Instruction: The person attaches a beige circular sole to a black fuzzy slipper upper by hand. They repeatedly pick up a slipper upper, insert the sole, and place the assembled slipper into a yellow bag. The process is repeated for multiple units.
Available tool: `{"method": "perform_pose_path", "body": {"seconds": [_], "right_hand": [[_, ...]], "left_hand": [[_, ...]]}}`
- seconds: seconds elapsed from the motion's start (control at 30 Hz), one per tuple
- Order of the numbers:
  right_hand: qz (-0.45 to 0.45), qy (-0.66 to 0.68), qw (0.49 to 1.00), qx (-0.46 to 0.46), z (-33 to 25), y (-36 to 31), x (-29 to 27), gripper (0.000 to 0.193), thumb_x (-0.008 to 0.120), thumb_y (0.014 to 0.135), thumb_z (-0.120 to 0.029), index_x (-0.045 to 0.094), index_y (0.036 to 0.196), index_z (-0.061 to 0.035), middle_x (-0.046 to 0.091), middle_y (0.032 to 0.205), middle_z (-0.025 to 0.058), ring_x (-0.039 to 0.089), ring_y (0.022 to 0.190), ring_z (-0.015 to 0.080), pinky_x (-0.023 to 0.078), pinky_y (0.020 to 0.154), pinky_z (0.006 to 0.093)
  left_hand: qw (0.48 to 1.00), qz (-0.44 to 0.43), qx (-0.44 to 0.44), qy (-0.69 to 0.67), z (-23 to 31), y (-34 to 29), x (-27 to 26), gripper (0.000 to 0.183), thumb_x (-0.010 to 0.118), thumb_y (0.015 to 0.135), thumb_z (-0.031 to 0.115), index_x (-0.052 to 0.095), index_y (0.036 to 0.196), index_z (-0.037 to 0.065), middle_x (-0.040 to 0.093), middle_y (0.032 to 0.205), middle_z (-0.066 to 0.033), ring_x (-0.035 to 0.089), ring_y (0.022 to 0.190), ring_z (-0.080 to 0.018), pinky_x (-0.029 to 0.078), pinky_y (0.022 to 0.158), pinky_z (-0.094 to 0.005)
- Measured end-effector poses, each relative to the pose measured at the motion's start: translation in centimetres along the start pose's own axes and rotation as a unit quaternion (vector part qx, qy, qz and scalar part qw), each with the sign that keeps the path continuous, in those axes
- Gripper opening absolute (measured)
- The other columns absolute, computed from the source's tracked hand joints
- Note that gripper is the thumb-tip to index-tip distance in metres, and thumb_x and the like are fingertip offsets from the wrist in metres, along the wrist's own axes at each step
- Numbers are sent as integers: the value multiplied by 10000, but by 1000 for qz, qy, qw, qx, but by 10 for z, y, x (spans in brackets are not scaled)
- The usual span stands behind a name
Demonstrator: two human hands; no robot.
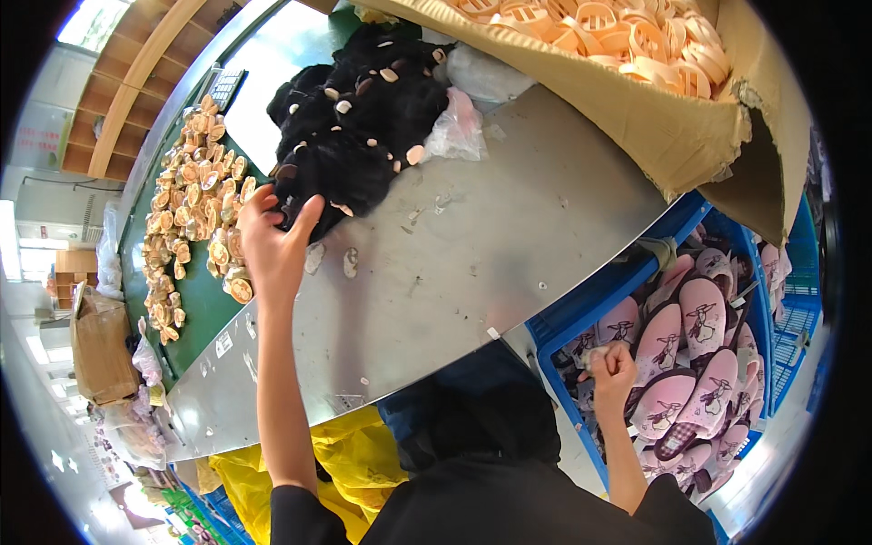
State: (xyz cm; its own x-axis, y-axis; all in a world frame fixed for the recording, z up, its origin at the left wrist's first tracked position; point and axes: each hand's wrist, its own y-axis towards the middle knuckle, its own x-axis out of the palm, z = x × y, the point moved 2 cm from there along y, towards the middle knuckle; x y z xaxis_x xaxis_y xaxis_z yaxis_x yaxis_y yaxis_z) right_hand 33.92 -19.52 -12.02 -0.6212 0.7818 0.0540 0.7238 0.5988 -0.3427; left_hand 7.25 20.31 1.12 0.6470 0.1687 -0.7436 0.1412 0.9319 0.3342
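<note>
My left hand (274, 238) rests at the near edge of a pile of black, furry pieces (363, 118) dotted with small pale patches. Its thumb and fingers are spread apart around the dark fluff, and the fingertips partly sink out of sight. My right hand (614, 371) hangs over a blue crate (565, 334) at my right side. Its fingers are pinched together, with a small pale bit showing at the tips that I cannot make out. Beneath and beside it lie many pink slippers (660, 343) with a dark animal drawing on the toes.
A metal-topped table (509, 218) spans the middle, scattered with scraps. Many small orange-and-tan round pieces (195, 200) cover the green surface at left. A torn cardboard box (627, 118) of peach plastic parts (649, 45) overhangs the far right. Clear plastic bags (481, 77) lie beside the furry pile.
</note>
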Motion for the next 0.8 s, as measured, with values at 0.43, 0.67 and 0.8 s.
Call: {"method": "perform_pose_path", "body": {"seconds": [0.43, 0.67, 0.8], "right_hand": [[-378, 255, 890, -20, -107, -28, 181, 62, 586, 838, 61, 569, 888, 28, 513, 969, 126, 588, 735, 135, 629, 577, 300], [-481, -38, 873, -73, -136, -42, 263, 125, 607, 882, 19, 644, 1001, 13, 600, 633, -5, 519, 509, 14, 380, 481, 172], [-542, -142, 823, -92, -121, -58, 297, 174, 750, 905, -86, 640, 1002, 9, 594, 639, -33, 500, 527, -13, 369, 496, 170]], "left_hand": [[909, 55, -49, -411, -10, -106, -99, 576, 634, 983, 70, 377, 1491, -21, 571, 1412, -173, 598, 1251, -250, 463, 1090, -392], [824, 41, -252, -506, 2, -169, -103, 254, 544, 890, -129, 515, 1087, 30, 627, 1012, -7, 591, 947, -55, 481, 866, -211], [839, 9, -272, -470, 2, -183, -114, 337, 647, 824, -102, 519, 1107, 31, 612, 970, 11, 574, 885, -34, 466, 806, -185]]}}
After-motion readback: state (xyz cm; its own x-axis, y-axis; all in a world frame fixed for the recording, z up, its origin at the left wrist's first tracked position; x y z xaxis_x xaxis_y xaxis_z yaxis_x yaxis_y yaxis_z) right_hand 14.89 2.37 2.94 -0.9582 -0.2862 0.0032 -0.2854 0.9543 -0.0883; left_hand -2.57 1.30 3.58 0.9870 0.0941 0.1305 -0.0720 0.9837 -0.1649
